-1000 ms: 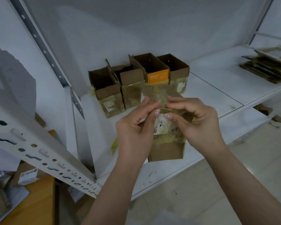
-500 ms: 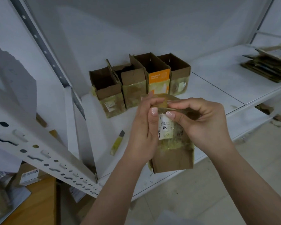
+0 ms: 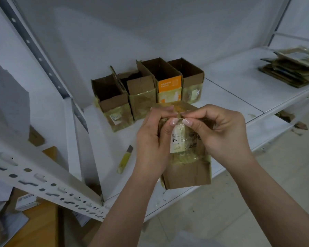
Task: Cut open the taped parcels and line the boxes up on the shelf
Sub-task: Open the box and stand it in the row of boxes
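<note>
I hold a small taped cardboard parcel [image 3: 187,170] with a white label above the front edge of the white shelf [image 3: 227,97]. My left hand [image 3: 152,139] grips its left side, thumb on the label near the top. My right hand [image 3: 219,131] pinches the parcel's top edge, fingers curled over it. Several opened boxes stand in a row at the back of the shelf: a brown one [image 3: 112,102] at the left and one with an orange panel [image 3: 168,84] among them. A yellow utility knife [image 3: 124,159] lies on the shelf left of my hands.
A stack of flattened cardboard [image 3: 292,68] lies at the far right of the shelf. A perforated white shelf beam [image 3: 43,179] crosses the lower left, with an upright post [image 3: 34,49] behind. Labelled parcels [image 3: 25,202] sit on a wooden surface at the bottom left.
The parcel and both hands have come lower and slightly right, uncovering the utility knife. The raised taped flap now lies folded down at the parcel's top, under my fingers.
</note>
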A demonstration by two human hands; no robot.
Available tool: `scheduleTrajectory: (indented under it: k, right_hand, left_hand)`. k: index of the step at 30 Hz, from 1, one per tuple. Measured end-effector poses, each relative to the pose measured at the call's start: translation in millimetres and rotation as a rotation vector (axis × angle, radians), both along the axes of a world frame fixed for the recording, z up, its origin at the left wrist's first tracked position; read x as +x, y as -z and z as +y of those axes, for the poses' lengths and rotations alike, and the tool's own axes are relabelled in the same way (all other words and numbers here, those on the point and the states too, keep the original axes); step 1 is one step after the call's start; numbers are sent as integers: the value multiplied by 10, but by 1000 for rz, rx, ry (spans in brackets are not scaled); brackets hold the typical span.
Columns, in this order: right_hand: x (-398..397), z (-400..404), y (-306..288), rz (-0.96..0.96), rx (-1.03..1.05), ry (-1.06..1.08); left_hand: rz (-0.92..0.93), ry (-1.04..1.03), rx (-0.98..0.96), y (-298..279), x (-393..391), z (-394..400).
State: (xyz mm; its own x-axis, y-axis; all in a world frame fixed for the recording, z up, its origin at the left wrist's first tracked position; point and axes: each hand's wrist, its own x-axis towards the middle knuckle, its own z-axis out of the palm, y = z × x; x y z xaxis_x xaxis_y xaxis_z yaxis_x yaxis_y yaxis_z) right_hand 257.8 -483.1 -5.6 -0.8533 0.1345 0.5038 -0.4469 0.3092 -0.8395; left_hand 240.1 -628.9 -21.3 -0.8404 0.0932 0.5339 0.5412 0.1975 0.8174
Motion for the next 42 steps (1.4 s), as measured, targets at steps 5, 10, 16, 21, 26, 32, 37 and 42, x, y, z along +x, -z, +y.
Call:
scheduleTrajectory:
  k: [5, 10, 16, 21, 26, 32, 37, 42]
  right_hand:
    - [-50, 50, -30, -35, -60, -58]
    - [-61, 86, -24, -24, -184, -40]
    - [-101, 67, 16, 27, -212, 12]
    - [-135, 195, 21, -6, -281, -131]
    - [-201, 141, 79, 3, -126, -87]
    - [-185, 145, 52, 74, 147, -68]
    - [-191, 155, 126, 158, 313, 75]
    - [-178, 247, 138, 133, 114, -123]
  left_hand:
    - [64, -67, 33, -5, -51, -51]
    - [70, -99, 56, -41, -69, -86]
    - [81, -98, 46, -56, -67, -51]
    - [7, -96, 115, -113, -91, -97]
    - [-13, -73, 155, -154, -50, -45]
    - [-39, -98, 132, -136, -14, -37]
    - [8, -121, 33, -119, -8, 6]
    - [9, -95, 19, -100, -38, -8]
